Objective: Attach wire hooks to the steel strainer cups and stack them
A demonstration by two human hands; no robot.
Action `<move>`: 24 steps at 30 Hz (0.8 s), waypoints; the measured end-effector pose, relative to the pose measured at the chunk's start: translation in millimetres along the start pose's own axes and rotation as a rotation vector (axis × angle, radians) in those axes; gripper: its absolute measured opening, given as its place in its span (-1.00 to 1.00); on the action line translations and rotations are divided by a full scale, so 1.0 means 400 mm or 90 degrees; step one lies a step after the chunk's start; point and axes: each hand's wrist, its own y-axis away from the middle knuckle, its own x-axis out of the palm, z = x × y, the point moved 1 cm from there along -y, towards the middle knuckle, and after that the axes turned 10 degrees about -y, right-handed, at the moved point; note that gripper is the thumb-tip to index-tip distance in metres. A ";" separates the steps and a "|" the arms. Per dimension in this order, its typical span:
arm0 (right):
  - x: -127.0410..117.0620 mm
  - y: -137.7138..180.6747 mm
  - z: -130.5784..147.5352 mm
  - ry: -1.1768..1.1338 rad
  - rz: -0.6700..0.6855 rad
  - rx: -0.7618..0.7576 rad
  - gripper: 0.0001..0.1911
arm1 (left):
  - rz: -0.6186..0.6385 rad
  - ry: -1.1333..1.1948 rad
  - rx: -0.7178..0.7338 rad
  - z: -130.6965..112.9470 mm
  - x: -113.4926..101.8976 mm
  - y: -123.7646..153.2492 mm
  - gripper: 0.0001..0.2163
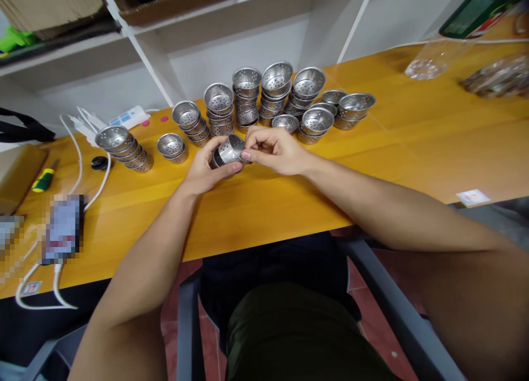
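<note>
Tilted on its side, a perforated metal cup (227, 151) sits in my left hand (209, 166), whose fingers and thumb curl round it. A dark band shows on the cup near the left fingers. My right hand (275, 149) pinches at the cup's rim with thumb and forefinger; whether anything small is between them I cannot make out. Just behind my hands stand stacks of like cups, among them a tall stack (247, 97) and a single-looking cup (285, 123). Left of my hands is a short stack (171, 146), and farther left a leaning stack (124, 148).
On the left lie a phone (64, 226) with a white cable, a screwdriver (44, 177) and a power strip (129, 116). A plastic bottle (430, 58) lies at the back right, near a clear bag (498, 78). White shelving (235, 39) rises behind the wooden table (256, 210).
</note>
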 end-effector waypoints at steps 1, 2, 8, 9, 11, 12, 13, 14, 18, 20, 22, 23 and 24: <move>0.003 0.001 0.000 0.005 -0.005 -0.003 -0.34 | 0.000 -0.003 0.002 0.000 -0.002 0.000 -0.21; 0.007 0.001 0.001 0.016 -0.013 -0.006 -0.33 | -0.001 -0.008 0.006 0.000 -0.004 0.000 -0.20; 0.004 -0.008 0.013 -0.023 -0.056 0.025 -0.27 | 0.021 -0.031 0.027 0.009 -0.014 0.001 -0.16; -0.010 -0.010 0.018 -0.065 -0.056 0.037 -0.26 | 0.021 -0.034 0.026 0.012 -0.015 0.001 -0.14; -0.052 -0.012 0.031 -0.126 -0.049 0.060 -0.24 | 0.009 -0.042 0.019 0.021 -0.014 0.001 -0.10; -0.078 -0.010 0.038 -0.122 -0.034 0.075 -0.25 | -0.003 -0.047 0.013 0.026 -0.014 0.000 -0.08; -0.106 -0.007 0.044 -0.088 -0.008 0.093 -0.27 | -0.016 -0.052 0.006 0.031 -0.015 -0.001 -0.06; -0.134 -0.002 0.047 -0.022 0.035 0.117 -0.31 | -0.028 -0.057 0.000 0.035 -0.016 -0.003 -0.04; -0.210 0.029 0.021 0.284 0.223 0.223 -0.53 | -0.049 -0.070 0.002 0.049 -0.026 -0.008 0.03; -0.222 0.041 0.000 0.362 0.250 0.246 -0.63 | -0.048 -0.071 0.008 0.048 -0.028 -0.008 0.02; -0.219 0.046 -0.009 0.398 0.224 0.234 -0.63 | -0.033 -0.069 0.003 0.042 -0.027 -0.005 -0.02; -0.212 0.046 -0.008 0.405 0.198 0.215 -0.59 | -0.023 -0.068 -0.001 0.037 -0.024 -0.004 -0.05; -0.201 0.045 -0.004 0.405 0.169 0.190 -0.53 | -0.012 -0.068 -0.004 0.032 -0.021 -0.002 -0.07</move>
